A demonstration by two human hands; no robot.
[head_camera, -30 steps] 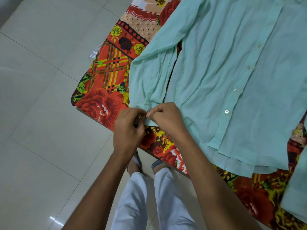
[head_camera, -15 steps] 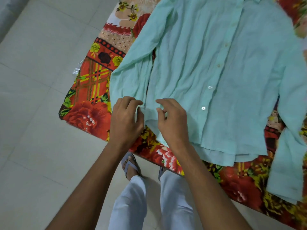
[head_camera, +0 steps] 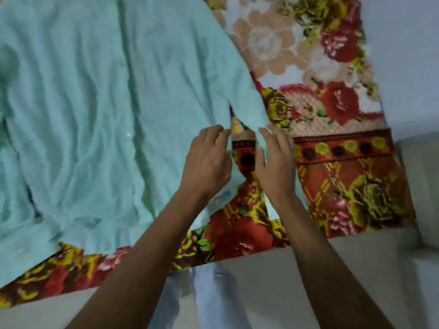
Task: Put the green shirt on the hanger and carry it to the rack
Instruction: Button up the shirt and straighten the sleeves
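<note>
The light green shirt point(head_camera: 99, 119) lies spread, front up, on a floral blanket point(head_camera: 332, 176). Its right sleeve point(head_camera: 247, 100) runs down to my hands. My right hand point(head_camera: 276, 167) holds the lower sleeve, and cloth shows between its thumb and fingers. My left hand point(head_camera: 209, 160) lies over the shirt's side edge, just left of the sleeve, with bent fingers. Whether the left hand grips the cloth is hidden. The two hands are a short gap apart. No hanger or rack is in view.
The blanket's near edge point(head_camera: 237, 255) runs in front of my legs point(head_camera: 209, 293), which stand on pale floor tiles point(head_camera: 356, 269). A light wall or step point(head_camera: 418, 181) borders the blanket on the right.
Both hands left the shirt's left cuff and moved across to its right sleeve. The view swung right, so the shirt now fills the left side.
</note>
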